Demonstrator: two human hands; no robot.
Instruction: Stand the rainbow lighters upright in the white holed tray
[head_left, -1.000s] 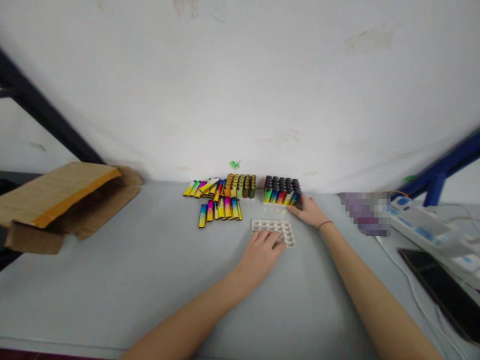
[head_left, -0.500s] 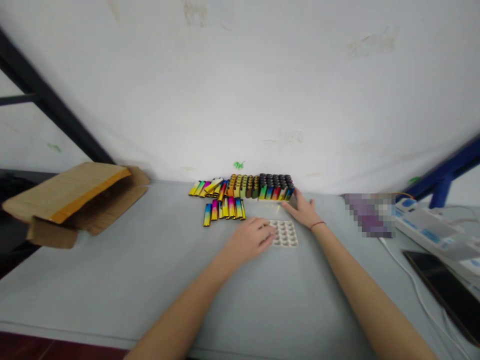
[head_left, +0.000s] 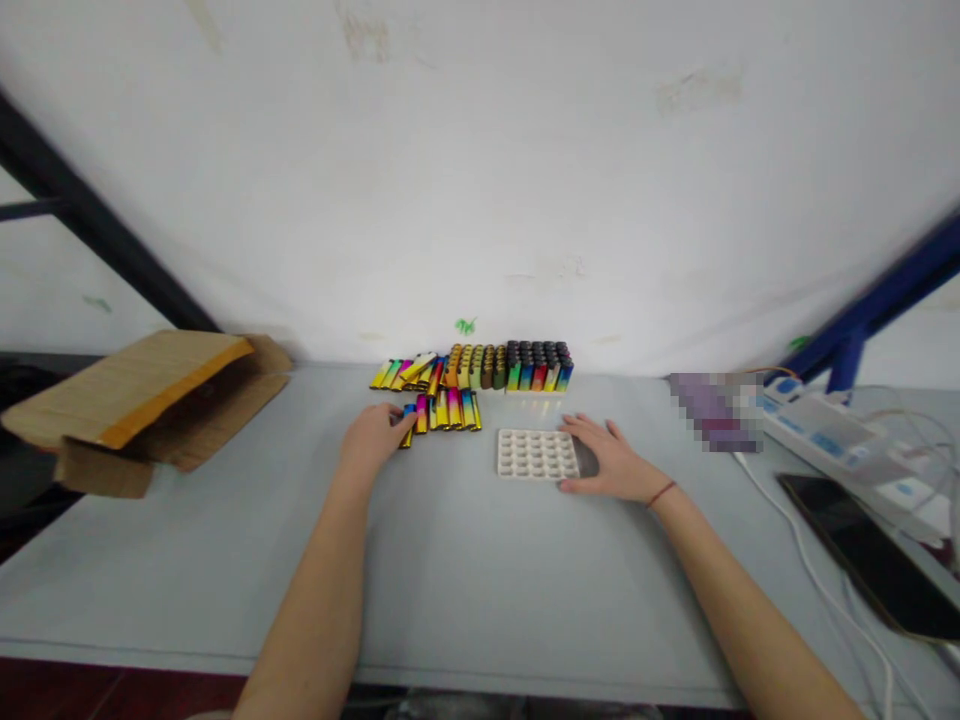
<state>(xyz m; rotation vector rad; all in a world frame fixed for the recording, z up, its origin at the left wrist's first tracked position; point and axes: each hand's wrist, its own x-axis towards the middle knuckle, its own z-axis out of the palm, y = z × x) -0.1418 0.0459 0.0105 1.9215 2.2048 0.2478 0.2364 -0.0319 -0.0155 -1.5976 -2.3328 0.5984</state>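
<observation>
My left hand (head_left: 373, 437) has its fingers closed round the upper part of a blue and yellow lighter (head_left: 406, 437) at the left end of a loose row. Several shiny multicoloured lighters (head_left: 453, 410) lie beside it. A white tray (head_left: 537, 478) with rows of round cavities lies flat in front of me. My right hand (head_left: 615, 463) curves round the tray's right side, thumb at the near corner and fingers at the far corner, gripping it. Behind, a block of black-topped lighters (head_left: 538, 366) stands upright next to a block of gold and dark ones (head_left: 476, 367).
More lighters (head_left: 405, 371) lie piled near the wall. An open cardboard box (head_left: 150, 390) rests at the left. On the right are a dark phone (head_left: 870, 555), white power strips (head_left: 847, 440), a blurred purple item (head_left: 709, 410) and a white cable (head_left: 795, 540).
My left hand has left the tray and moved left to the loose lighters. My right hand has come from the black-topped block down to the tray's right side.
</observation>
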